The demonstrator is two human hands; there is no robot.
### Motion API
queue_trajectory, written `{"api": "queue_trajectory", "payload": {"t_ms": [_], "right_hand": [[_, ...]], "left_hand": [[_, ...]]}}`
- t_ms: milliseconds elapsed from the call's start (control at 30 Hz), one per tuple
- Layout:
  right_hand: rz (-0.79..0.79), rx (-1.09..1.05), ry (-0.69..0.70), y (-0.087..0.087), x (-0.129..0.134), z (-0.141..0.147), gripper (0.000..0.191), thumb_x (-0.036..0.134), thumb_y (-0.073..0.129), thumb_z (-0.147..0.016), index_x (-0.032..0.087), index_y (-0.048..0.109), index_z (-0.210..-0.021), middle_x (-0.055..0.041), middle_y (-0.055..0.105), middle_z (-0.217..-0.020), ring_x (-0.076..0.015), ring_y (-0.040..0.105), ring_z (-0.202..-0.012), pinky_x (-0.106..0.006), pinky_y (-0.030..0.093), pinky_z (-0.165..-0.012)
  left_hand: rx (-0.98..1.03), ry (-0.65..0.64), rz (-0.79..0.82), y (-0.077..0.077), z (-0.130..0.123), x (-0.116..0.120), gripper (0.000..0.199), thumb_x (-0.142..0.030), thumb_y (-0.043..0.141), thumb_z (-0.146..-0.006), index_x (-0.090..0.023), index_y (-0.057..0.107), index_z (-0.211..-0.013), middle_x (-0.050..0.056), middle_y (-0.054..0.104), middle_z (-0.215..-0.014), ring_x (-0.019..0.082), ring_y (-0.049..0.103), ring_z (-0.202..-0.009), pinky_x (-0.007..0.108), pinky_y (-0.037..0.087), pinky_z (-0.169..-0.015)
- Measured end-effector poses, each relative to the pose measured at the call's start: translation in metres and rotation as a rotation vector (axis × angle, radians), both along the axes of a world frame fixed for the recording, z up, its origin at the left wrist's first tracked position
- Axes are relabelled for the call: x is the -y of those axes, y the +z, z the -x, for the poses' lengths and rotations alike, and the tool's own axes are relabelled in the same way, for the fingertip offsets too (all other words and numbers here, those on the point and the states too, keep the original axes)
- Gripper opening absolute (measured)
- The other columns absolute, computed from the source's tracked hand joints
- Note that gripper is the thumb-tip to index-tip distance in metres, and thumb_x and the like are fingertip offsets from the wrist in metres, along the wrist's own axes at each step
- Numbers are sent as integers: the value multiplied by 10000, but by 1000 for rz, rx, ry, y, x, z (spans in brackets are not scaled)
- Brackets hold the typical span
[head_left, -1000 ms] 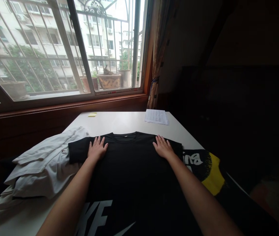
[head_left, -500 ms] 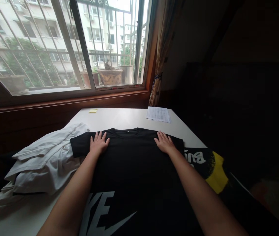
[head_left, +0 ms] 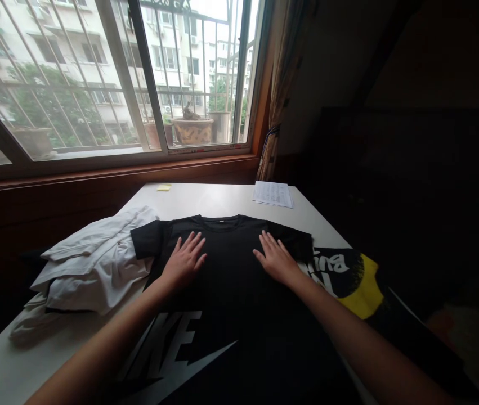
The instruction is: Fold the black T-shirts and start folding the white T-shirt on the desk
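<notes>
A black T-shirt [head_left: 231,275] with large grey lettering and a swoosh lies spread on the white table [head_left: 209,197], its collar toward the window. My left hand [head_left: 185,260] rests palm down on the left chest part of the shirt, fingers apart. On the right chest part my right hand [head_left: 276,260] lies flat too, fingers spread. Neither hand grips anything. The left sleeve is spread out over the edge of a pale garment pile. Both forearms cover parts of the shirt's sides.
Crumpled white and grey clothes [head_left: 95,259] lie at the left. A black garment with a yellow print [head_left: 363,292] is at the right. Papers [head_left: 273,194] and a yellow note [head_left: 164,187] lie at the far edge, below a barred window [head_left: 197,73].
Both hands have moved inward from the shoulders and slightly toward me on the chest of the shirt. The view has shifted slightly.
</notes>
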State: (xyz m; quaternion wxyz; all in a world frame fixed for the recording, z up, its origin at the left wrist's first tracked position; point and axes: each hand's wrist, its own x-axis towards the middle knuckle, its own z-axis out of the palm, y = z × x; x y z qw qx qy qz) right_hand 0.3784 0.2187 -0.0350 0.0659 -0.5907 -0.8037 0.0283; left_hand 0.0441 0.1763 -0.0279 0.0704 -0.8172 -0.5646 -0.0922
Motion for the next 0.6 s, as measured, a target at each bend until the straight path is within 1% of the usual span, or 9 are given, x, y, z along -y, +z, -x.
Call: {"api": "queue_trajectory", "payload": {"t_ms": [67, 133, 167, 233, 300, 367, 433, 533, 600], "right_hand": [[38, -7, 50, -6, 39, -4, 775, 651, 191, -1005, 167, 226, -1609, -65, 128, -1679, -228, 117, -1549, -448, 132, -1255], [67, -10, 75, -13, 73, -13, 778, 670, 202, -1000, 184, 232, -1608, -61, 146, -1675, -238, 144, -1544, -463, 173, -1249], [55, -8, 94, -16, 87, -18, 776, 666, 207, -1003, 179, 229, -1608, -66, 151, -1674, -243, 149, -1543, -470, 174, -1249], [20, 5, 115, -21, 106, -28, 766, 650, 214, -1011, 169, 221, -1608, -71, 158, -1672, -244, 156, -1541, -476, 170, -1252], [-5, 20, 120, -24, 113, -35, 760, 641, 219, -1015, 166, 213, -1609, -72, 161, -1671, -242, 158, -1540, -474, 166, -1254], [-12, 33, 122, -25, 112, -38, 760, 643, 222, -1013, 173, 209, -1610, -67, 161, -1670, -242, 153, -1541, -471, 168, -1255], [-7, 47, 126, -25, 106, -38, 761, 646, 220, -1011, 179, 206, -1611, -60, 153, -1672, -240, 143, -1542, -469, 169, -1255], [3, 67, 131, -25, 93, -40, 746, 626, 227, -1018, 168, 218, -1608, -70, 161, -1674, -241, 144, -1543, -465, 168, -1254], [-10, 71, 132, -22, 84, -40, 710, 598, 268, -1026, 170, 272, -1593, -93, 212, -1667, -258, 185, -1535, -470, 175, -1251]], "left_hand": [[-18, -79, 42, -11, 3, 43, 592, -525, 297, -1054, -244, 326, -1574, 34, 232, -1658, 266, 182, -1540, 527, 156, -1242], [-24, -110, 71, -23, 14, 84, 610, -559, 301, -1048, -268, 296, -1584, 29, 247, -1652, 272, 216, -1530, 526, 175, -1238], [-25, -117, 76, -27, 21, 102, 623, -568, 310, -1045, -273, 267, -1592, 30, 242, -1653, 274, 228, -1527, 523, 183, -1237], [-30, -116, 71, -33, 37, 132, 651, -569, 333, -1041, -282, 190, -1608, 33, 213, -1661, 272, 233, -1525, 510, 181, -1240], [-34, -115, 60, -33, 49, 150, 673, -562, 352, -1041, -287, 133, -1614, 33, 194, -1665, 264, 233, -1526, 486, 171, -1246], [-36, -112, 59, -31, 55, 159, 671, -557, 349, -1043, -288, 121, -1615, 29, 193, -1665, 256, 234, -1526, 471, 164, -1250], [-33, -97, 68, -28, 54, 160, 657, -562, 331, -1046, -287, 144, -1612, 25, 191, -1665, 254, 228, -1528, 470, 160, -1249], [-21, -67, 94, -28, 45, 149, 646, -582, 294, -1044, -278, 198, -1605, 24, 184, -1666, 254, 203, -1535, 478, 158, -1245], [-8, -58, 114, -29, 40, 136, 646, -595, 274, -1042, -275, 226, -1601, 22, 187, -1666, 250, 180, -1540, 479, 152, -1244]]}}
